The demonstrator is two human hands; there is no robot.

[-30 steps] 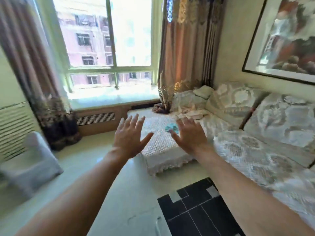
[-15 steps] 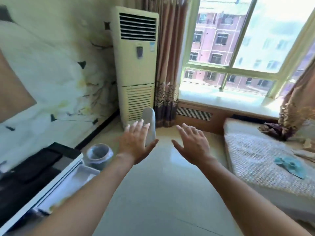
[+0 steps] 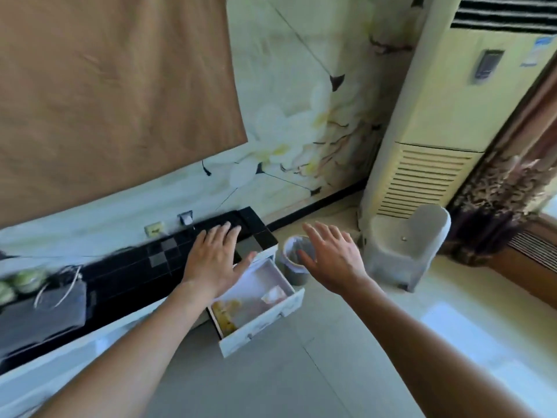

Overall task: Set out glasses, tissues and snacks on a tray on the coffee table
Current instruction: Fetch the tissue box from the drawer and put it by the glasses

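Snacks: yellow packets (image 3: 226,312) lie in the near left corner of the open drawer (image 3: 265,321), too blurred to name more closely; a pale wrapped item (image 3: 273,294) lies in the drawer to their right.
Drawer: white, pulled out from the right end of the low TV cabinet (image 3: 135,273), standing out over the floor (image 3: 271,372).
Left hand (image 3: 215,259): raised above the cabinet's black top and the far edge of the drawer, fingers straight and spread, thumb out to the right; the grip is empty.
Right hand (image 3: 333,254): raised in the air in front of the waste bin, fingers loosely extended, palm turned left; this grip holds nothing too.
Waste bin (image 3: 294,260): grey, lined with a white bag, on the floor just right of the drawer.
Small chair (image 3: 407,245): grey, right of the bin, in front of the standing air conditioner (image 3: 452,116).
Cabinet top, left: a dark bag with pale cord handles (image 3: 57,300) and blurred green things (image 3: 21,282).
Wall: a brown cloth (image 3: 105,95) hangs above the cabinet against a floral panel (image 3: 295,125).
Far right: patterned curtain (image 3: 509,188).
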